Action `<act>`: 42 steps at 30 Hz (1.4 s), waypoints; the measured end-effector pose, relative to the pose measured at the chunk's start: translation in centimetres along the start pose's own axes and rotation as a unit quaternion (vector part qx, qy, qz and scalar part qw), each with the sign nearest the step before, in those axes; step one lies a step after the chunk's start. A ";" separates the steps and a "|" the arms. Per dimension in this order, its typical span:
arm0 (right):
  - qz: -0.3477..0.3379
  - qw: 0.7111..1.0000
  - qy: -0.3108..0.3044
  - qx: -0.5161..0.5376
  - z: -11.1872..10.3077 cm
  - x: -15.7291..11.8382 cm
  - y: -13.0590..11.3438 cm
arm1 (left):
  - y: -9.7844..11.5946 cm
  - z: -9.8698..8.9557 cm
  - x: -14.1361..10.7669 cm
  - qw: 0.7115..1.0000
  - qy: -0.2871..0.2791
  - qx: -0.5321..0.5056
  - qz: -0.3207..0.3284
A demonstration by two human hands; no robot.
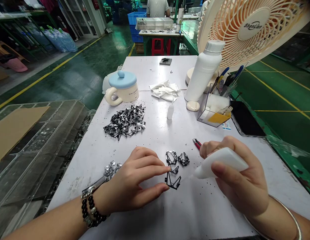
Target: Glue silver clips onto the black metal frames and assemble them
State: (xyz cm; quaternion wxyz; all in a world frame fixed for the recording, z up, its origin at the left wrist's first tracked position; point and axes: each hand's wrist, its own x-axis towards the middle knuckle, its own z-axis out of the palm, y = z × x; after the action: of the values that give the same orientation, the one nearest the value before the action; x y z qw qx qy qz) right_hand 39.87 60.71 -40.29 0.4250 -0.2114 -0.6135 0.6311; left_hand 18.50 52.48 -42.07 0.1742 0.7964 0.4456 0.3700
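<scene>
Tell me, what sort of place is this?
Probably a factory assembly workshop: a heap of small black parts lies on the worktable, yellow lines mark the green floor, and another workbench stands beyond.

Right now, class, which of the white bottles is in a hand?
The squeeze bottle, tilted in the right hand. The small bottle and the tall bottle both stand on the table, untouched.
</scene>
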 end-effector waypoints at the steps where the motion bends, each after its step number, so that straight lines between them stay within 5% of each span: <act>1: 0.000 1.000 0.001 -0.003 0.0 0.0 0.0 | 0.0 0.0 0.0 1.000 0.000 0.000 0.000; 11: -0.004 1.000 0.013 -0.003 -0.1 0.2 -0.1 | 0.2 -0.2 0.3 1.000 0.002 0.008 0.005; 17: -0.070 0.987 0.142 0.022 -1.7 2.5 0.2 | 0.4 -0.3 0.3 1.000 0.002 0.010 0.009; 21: -0.054 0.971 0.224 -0.058 -3.1 4.2 1.8 | 0.2 0.0 -0.1 1.000 0.014 -0.007 0.004; 24: -0.015 0.961 0.183 -0.207 -3.8 4.9 3.2 | 0.4 -0.1 0.0 1.000 0.019 -0.005 0.009; 27: 0.029 0.921 0.133 -0.366 -4.1 5.3 4.3 | 0.8 -0.3 0.3 1.000 0.009 0.013 0.014; 36: 0.001 0.902 0.103 -0.419 -5.1 5.8 5.6 | 1.6 0.7 -0.5 0.997 -0.018 0.006 0.073; 40: -0.199 0.848 0.179 -0.458 -4.3 4.8 3.7 | 2.0 1.5 -1.0 0.992 -0.020 0.003 0.123; 42: -0.309 0.810 0.150 -0.475 -2.9 4.4 2.6 | 2.2 1.7 -1.2 0.988 -0.025 0.003 0.152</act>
State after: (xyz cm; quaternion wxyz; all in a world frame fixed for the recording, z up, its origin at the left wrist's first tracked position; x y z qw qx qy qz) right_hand 39.05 66.19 -42.08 0.5313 -0.2781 -0.7983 0.0566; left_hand 20.62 50.37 -42.43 0.1247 0.8642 0.3163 0.3710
